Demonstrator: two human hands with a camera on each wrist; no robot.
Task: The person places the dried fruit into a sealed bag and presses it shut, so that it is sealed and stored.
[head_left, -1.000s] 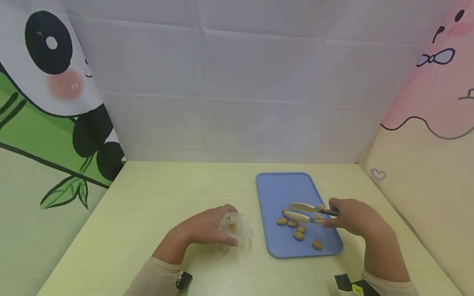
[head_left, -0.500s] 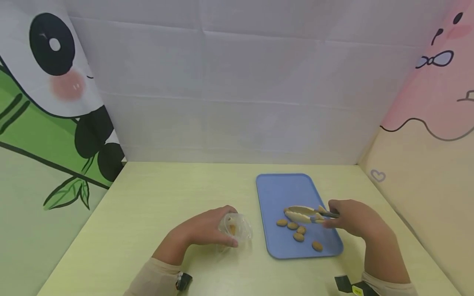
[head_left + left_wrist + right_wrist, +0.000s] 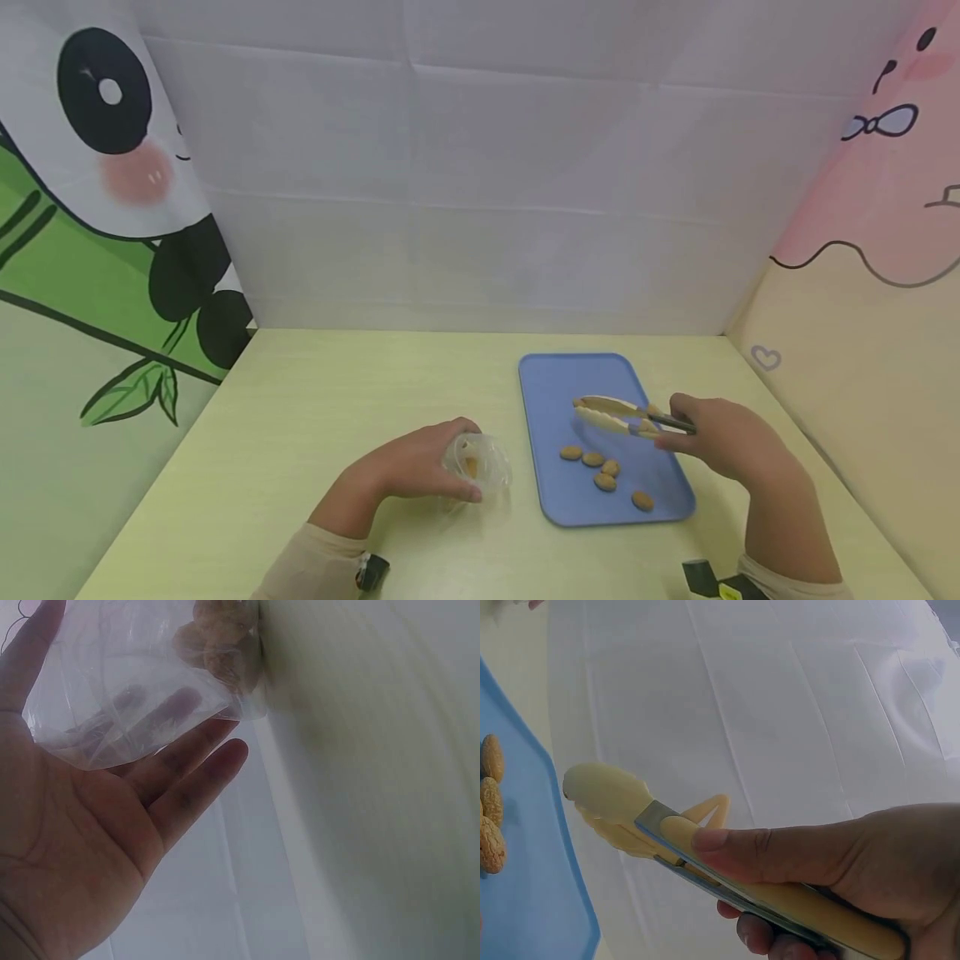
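Note:
My left hand (image 3: pixel 423 458) holds a clear plastic bag (image 3: pixel 491 458) between thumb and fingers, left of the tray. Several brown nuts (image 3: pixel 225 645) lie at the bottom of the bag in the left wrist view. My right hand (image 3: pixel 731 433) grips a pair of tongs (image 3: pixel 727 877) with cream scalloped heads and metal arms, above the blue tray (image 3: pixel 577 375). At the tongs' tips a bit of brown shows, apparently a nut, mostly hidden by the heads. Several oval brown nuts (image 3: pixel 605 482) in their shells lie on the tray's nearer half.
A pale yellow table (image 3: pixel 360 375) lies under everything. Behind it hangs a creased white cloth (image 3: pixel 465 208). Printed panels stand at both sides, a panda (image 3: pixel 135 175) on the left and a pink figure (image 3: pixel 892 200) on the right.
The tongs have closed their heads somewhat and risen off the tray away from the nuts, with brown at their tips. My left hand and the bag have stayed put.

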